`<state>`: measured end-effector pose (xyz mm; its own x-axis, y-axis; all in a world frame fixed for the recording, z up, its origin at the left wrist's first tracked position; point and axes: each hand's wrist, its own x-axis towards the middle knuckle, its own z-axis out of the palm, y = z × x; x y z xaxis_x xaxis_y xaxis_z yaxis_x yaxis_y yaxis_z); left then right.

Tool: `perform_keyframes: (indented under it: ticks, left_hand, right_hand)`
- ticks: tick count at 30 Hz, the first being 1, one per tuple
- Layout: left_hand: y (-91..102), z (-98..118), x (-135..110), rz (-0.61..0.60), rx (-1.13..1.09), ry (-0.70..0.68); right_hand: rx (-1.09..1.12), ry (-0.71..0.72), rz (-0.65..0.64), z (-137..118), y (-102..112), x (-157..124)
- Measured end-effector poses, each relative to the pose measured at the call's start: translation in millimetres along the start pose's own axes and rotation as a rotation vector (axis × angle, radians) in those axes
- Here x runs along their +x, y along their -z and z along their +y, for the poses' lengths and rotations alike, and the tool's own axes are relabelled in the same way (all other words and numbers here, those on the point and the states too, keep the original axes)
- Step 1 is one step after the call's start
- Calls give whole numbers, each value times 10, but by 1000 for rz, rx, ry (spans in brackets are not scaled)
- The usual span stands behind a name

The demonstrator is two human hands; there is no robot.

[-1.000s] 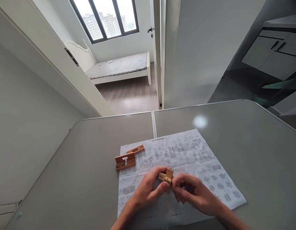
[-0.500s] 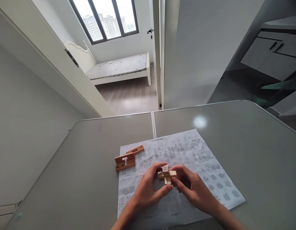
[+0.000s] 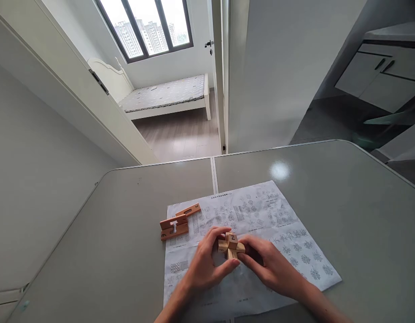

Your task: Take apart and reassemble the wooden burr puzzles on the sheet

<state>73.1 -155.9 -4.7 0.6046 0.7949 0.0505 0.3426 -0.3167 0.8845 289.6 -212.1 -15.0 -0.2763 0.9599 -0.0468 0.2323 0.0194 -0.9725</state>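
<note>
A small cross-shaped wooden puzzle (image 3: 231, 246) made of interlocked light-wood bars is held just above a printed instruction sheet (image 3: 281, 224). My left hand (image 3: 205, 264) pinches it from the left, thumb below and fingers on top. My right hand (image 3: 270, 264) grips it from the right with curled fingers. Its top bar end bears a dark mark. Loose wooden puzzle pieces (image 3: 174, 226) lie at the sheet's upper left corner, with another flat bar (image 3: 188, 210) just behind them.
A grey table (image 3: 345, 188) with a seam down its middle holds everything. Beyond the far edge stand a white wall, an open doorway to a room with a bed (image 3: 167, 94), and dark cabinets (image 3: 382, 76) at the right.
Both hands have turned the wooden puzzle between them and shifted slightly left; its marked bar end now faces up. The loose pieces have not moved.
</note>
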Motion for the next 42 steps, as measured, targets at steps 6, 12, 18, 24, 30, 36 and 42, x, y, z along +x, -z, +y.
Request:
perform_keyframes:
  ticks: [6, 12, 18, 24, 30, 36, 42]
  left_hand:
    - [-9, -8, 1, -7, -6, -57]
    - [-9, -18, -10, -21, -17, -59]
    - [-19, -20, -5, -9, -32, -35]
    - [-25, 10, 6, -7, -41, -24]
    - [-25, 55, 3, -16, -58, 11]
    - [-22, 76, 23, -10, -56, 37]
    - [-38, 54, 26, 6, -114, 67]
  right_hand:
    - [-65, 56, 66, 70, -43, -11]
    - [-223, 173, 157, 151, -119, -47]
    - [-368, 272, 244, 197, -153, -54]
    - [-474, 342, 303, 217, -157, -68]
    - [-535, 374, 336, 216, -166, -86]
    - [-513, 378, 382, 208, -179, -65]
    - [-389, 330, 312, 219, -169, -68]
